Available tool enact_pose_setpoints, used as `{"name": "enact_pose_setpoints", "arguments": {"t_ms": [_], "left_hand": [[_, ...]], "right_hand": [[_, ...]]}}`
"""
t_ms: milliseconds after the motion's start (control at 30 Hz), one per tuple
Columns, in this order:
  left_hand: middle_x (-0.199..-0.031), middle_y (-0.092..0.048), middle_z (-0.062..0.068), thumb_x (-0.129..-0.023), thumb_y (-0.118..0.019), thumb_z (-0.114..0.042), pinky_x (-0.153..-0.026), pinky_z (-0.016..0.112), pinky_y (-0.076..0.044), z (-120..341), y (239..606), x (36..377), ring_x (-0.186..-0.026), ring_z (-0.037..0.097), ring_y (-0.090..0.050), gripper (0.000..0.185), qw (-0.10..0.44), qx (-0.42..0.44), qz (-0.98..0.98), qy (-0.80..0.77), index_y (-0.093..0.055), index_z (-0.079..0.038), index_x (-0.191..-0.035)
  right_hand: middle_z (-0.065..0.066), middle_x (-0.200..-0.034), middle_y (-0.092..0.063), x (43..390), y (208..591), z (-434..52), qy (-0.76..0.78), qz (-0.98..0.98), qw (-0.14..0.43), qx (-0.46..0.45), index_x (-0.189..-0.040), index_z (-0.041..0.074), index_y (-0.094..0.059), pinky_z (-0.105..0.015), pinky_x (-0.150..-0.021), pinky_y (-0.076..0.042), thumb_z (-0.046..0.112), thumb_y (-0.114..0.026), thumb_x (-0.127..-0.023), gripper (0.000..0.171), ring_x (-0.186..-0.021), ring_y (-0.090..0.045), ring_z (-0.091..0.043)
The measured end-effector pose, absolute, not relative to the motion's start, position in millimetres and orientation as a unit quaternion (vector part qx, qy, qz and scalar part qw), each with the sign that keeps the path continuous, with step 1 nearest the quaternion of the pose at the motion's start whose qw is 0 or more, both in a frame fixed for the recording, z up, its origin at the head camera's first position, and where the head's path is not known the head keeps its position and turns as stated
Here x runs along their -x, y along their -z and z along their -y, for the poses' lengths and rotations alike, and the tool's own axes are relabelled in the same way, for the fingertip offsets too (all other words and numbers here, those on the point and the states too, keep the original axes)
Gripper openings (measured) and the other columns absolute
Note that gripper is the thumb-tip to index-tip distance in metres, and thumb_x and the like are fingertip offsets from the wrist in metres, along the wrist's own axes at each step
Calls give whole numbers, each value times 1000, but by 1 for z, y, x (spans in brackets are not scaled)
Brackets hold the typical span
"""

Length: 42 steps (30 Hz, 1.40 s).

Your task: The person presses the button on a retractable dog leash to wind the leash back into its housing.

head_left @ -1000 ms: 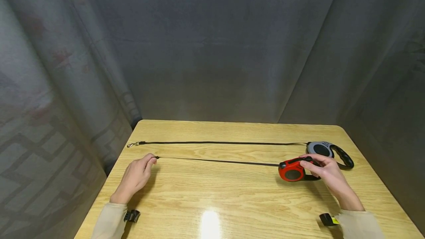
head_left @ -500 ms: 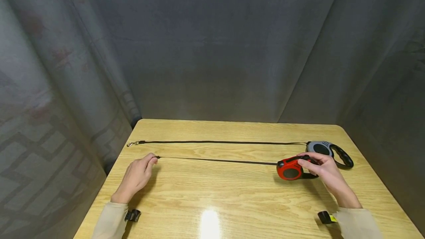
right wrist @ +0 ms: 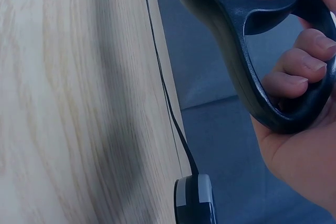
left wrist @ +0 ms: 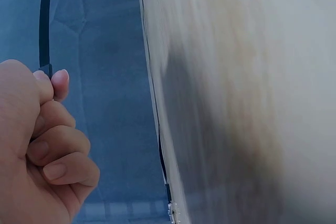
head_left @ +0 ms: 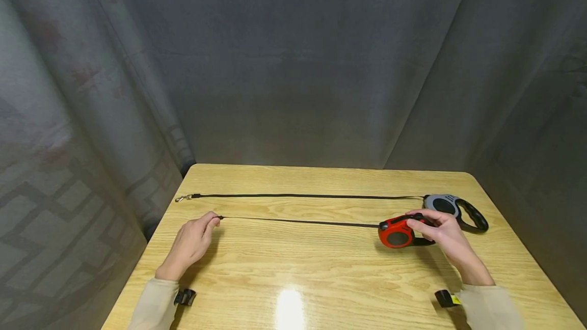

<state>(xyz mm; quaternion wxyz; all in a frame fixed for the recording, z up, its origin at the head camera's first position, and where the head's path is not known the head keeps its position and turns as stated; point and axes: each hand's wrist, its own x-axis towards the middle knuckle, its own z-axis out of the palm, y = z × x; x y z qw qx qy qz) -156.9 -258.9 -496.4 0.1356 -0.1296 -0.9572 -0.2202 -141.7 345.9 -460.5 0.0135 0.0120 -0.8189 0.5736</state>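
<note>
My right hand grips the black handle of a red retractable dog leash, its fingers curled through the loop in the right wrist view. A black strap runs taut from that casing across to my left hand. Thumb and forefinger there pinch the strap's end; the left wrist view shows the other fingers curled in, and any clip is hidden. Behind lies a grey retractable leash, its strap stretched along the table to a metal clip. The red leash is held above the tabletop.
The wooden table has rounded far corners. Grey curtains hang behind it and along both sides. A bright reflection shows near the front edge.
My right hand has shifted slightly left with the red leash casing. My left hand has moved a little to the right, still pinching the strap's end. The grey leash lies as before.
</note>
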Motion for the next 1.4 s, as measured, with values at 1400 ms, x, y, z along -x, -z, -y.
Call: {"name": "enact_pose_setpoints", "arguments": {"t_ms": [1400], "left_hand": [[-63,-45,-12,-111,-58,-17,-58,26,-38,246,494,155,-56,5,-37,16,137,143,956,219,-70,-14,-100]], "right_hand": [[14,-85,-69,146,468,-335,-559,829,0,-24,-117,0,-77,-32,-58,-40,11,-78,-98,22,-64,-47,-13]]}}
